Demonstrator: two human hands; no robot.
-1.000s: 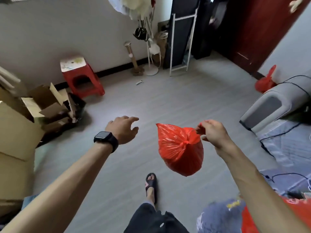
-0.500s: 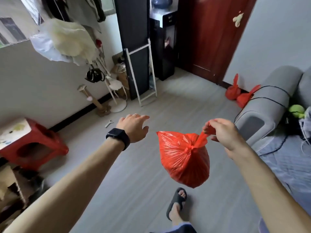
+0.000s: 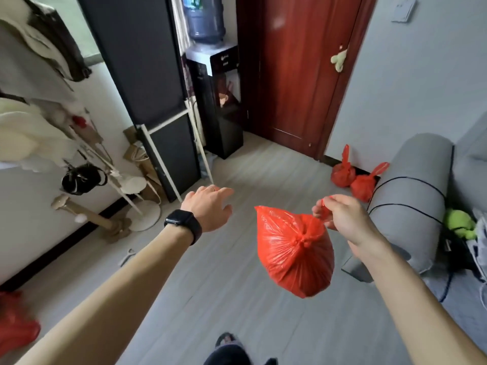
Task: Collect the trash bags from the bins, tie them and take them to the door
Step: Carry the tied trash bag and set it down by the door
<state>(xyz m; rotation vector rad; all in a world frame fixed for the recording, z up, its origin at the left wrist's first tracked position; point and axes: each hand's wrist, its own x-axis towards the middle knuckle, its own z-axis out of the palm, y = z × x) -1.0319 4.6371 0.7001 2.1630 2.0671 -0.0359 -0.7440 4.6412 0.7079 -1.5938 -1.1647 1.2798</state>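
Note:
A tied red trash bag (image 3: 293,252) hangs in the air in front of me. My right hand (image 3: 340,216) grips its knotted top, fingers curled round the plastic. To the left of the bag, my left hand (image 3: 209,208) is held out with relaxed fingers and holds nothing; a black watch sits on its wrist. Two more tied red bags (image 3: 353,180) lie on the floor by the wall, just right of the dark red door (image 3: 297,72).
A grey sofa (image 3: 411,196) with black cables stands at the right. A black water dispenser (image 3: 218,101) and a dark cabinet (image 3: 147,83) are left of the door. A coat stand (image 3: 105,164) with hanging clothes is at the left. A red stool (image 3: 15,325) shows at the lower left.
My view has turned right and moved toward the door, so the door and the two bags beside it are nearer. The red bag still hangs from my right hand.

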